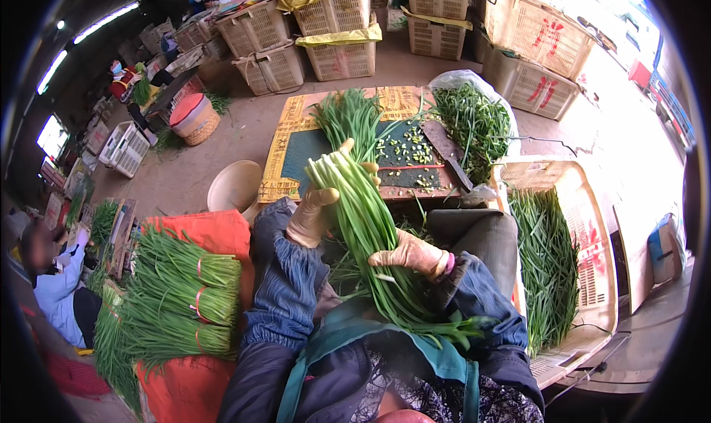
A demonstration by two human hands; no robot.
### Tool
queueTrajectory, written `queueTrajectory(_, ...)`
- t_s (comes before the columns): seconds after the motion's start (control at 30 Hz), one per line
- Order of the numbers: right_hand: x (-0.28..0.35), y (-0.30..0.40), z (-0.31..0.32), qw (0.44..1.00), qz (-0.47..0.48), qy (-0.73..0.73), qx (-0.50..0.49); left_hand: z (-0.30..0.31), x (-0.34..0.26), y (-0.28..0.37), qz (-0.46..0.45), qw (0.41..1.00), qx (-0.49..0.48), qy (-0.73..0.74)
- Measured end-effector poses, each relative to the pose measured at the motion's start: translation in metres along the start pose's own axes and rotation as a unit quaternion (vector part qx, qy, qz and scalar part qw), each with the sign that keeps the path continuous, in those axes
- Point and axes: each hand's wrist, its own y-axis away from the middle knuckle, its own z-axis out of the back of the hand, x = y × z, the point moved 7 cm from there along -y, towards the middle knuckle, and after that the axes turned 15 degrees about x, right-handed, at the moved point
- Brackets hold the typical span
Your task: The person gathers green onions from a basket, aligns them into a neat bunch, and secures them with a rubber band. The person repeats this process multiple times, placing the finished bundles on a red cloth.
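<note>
Across my lap slants a bunch of garlic chives (361,217), its pale cut ends up and its green tips by my right forearm. My left hand (316,212), in a tan glove, grips it near the pale ends, with some fingers hidden behind the stalks. Lower down, my gloved right hand (414,254) clasps the leaves. Beyond the bunch stands a low board (303,151) with dark matting and yellow tape. Loose chives (350,117), chopped stem ends (408,148) and a broad knife (452,159) lie on it.
At my left, banded chive bundles (189,295) rest on red-orange cloth (194,378). A plastic crate (594,239) of chives stands at my right, below a bag of trimmings (472,123). A pale bucket (233,187) sits left of the board. Stacked crates (339,56) and other people (64,289) are around.
</note>
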Motion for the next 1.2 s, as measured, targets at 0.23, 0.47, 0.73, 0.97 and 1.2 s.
queueTrajectory(0.23, 0.029, 0.010, 0.008, 0.991, 0.132, -0.031, -0.019, -0.005, 0.007, 0.001, 0.027, 0.999, -0.017, -0.004)
queueTrajectory(0.47, 0.034, -0.026, 0.015, 0.987, 0.008, 0.155, -0.044, -0.021, 0.002, -0.011, 0.090, 0.995, 0.023, -0.026)
queueTrajectory(0.73, -0.058, -0.032, 0.067, 0.878, -0.174, 0.445, 0.029, 0.048, -0.160, 0.015, -0.237, 0.945, -0.155, -0.164)
queueTrajectory(0.97, -0.115, 0.015, 0.096, 0.762, -0.226, 0.589, 0.146, 0.099, -0.287, 0.076, -0.339, 0.899, -0.190, -0.201)
queueTrajectory(1.2, -0.074, 0.002, 0.088, 0.810, -0.234, 0.536, 0.033, 0.049, -0.310, 0.026, -0.375, 0.824, -0.212, -0.369)
